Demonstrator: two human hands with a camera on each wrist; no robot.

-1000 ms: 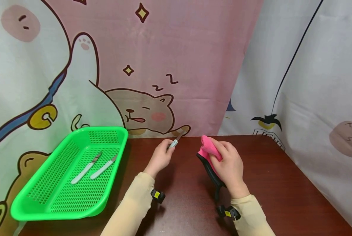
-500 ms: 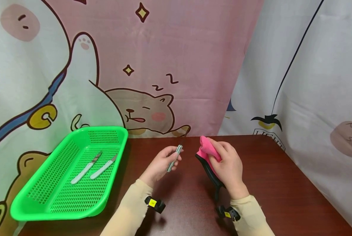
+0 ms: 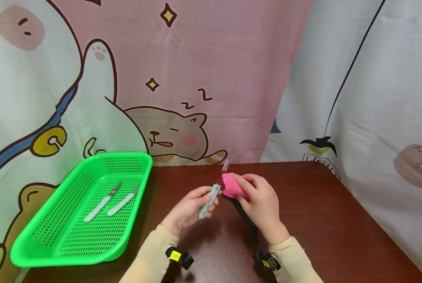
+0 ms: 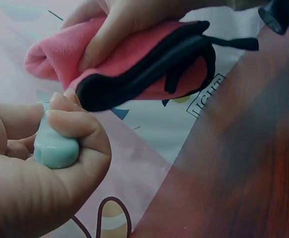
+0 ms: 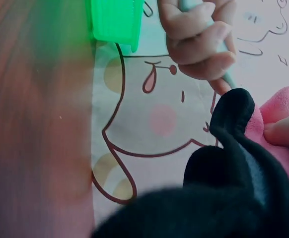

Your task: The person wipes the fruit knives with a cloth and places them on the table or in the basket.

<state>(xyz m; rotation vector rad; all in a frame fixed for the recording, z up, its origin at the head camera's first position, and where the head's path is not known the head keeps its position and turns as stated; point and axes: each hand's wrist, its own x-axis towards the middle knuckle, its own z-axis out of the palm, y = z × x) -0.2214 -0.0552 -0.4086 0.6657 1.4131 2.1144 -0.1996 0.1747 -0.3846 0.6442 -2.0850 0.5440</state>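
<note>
My left hand (image 3: 189, 206) grips the pale green handle of a folding knife (image 3: 208, 204), whose blade points up and away. In the left wrist view, my fingers wrap the handle's rounded end (image 4: 59, 148). A folded pink cloth with black edging (image 3: 232, 185) is pinched in my right hand (image 3: 262, 202). The cloth is right beside the blade, partly covering it in the head view; whether they touch I cannot tell. A black strip of the cloth hangs below my right hand. The right wrist view has the black edging (image 5: 256, 163) close to the knife.
A green mesh basket (image 3: 72, 260) stands at the table's left side. Inside lie two knives, one with a white handle (image 3: 97, 208) and another with a pale handle (image 3: 120, 205). A printed curtain (image 3: 232, 78) hangs behind the dark red-brown table (image 3: 320, 220).
My left hand has turned the knife and drawn it nearer, its handle now broadside to the head view. My right hand has brought the pink cloth left, up to the blade.
</note>
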